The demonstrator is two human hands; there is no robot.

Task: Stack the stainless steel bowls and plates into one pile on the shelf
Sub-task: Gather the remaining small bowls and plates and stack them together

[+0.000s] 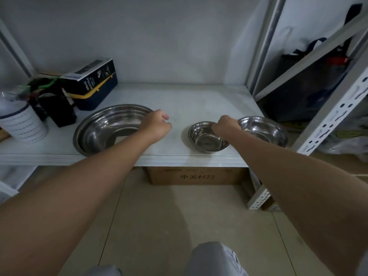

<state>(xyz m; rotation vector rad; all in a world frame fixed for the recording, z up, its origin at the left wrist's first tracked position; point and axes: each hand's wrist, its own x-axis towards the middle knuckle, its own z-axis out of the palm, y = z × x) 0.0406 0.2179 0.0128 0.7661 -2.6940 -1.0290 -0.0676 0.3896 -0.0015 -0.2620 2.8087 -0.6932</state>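
A large stainless steel plate (103, 130), with another nested in it, lies at the left front of the white shelf (199, 100). A small steel bowl (207, 141) sits right of centre near the front edge. A medium steel bowl (264, 130) is at the shelf's right end, slightly raised. My left hand (157, 124) hovers at the large plate's right rim, fingers curled, holding nothing. My right hand (227, 124) grips the left rim of the medium bowl, above the small bowl's far edge.
A dark spray-bottle box (93, 82), black items (57, 108) and a white canister (22, 122) crowd the shelf's left back. Metal uprights (334, 114) stand at the right. A cardboard box (197, 176) sits under the shelf. My knee (215, 259) is below.
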